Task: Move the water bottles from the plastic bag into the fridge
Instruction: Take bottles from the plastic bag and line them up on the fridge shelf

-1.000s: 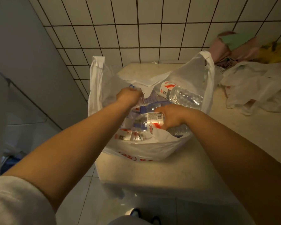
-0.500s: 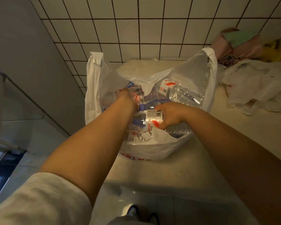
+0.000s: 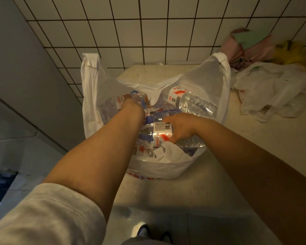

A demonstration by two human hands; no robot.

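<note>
A white plastic bag (image 3: 215, 80) stands open on the counter (image 3: 193, 188), holding several clear water bottles with red-and-white labels. Both of my hands reach inside it. My left hand (image 3: 132, 107) grips one bottle (image 3: 119, 101) at the bag's left side. My right hand (image 3: 181, 128) holds a lying bottle (image 3: 160, 133) by its labelled middle near the front of the bag. Another bottle (image 3: 191, 101) lies free at the back right of the bag. The fridge's grey side (image 3: 25, 76) rises at the left.
A crumpled white plastic bag (image 3: 272, 89) lies on the counter to the right, with pink, green and yellow items (image 3: 251, 43) behind it against the tiled wall (image 3: 148, 32). The floor and a shoe (image 3: 143, 228) show below the counter edge.
My left hand has pushed deeper into the left of the bag and closed on a bottle. My right hand has kept its hold on the front bottle. The camera has leaned closer.
</note>
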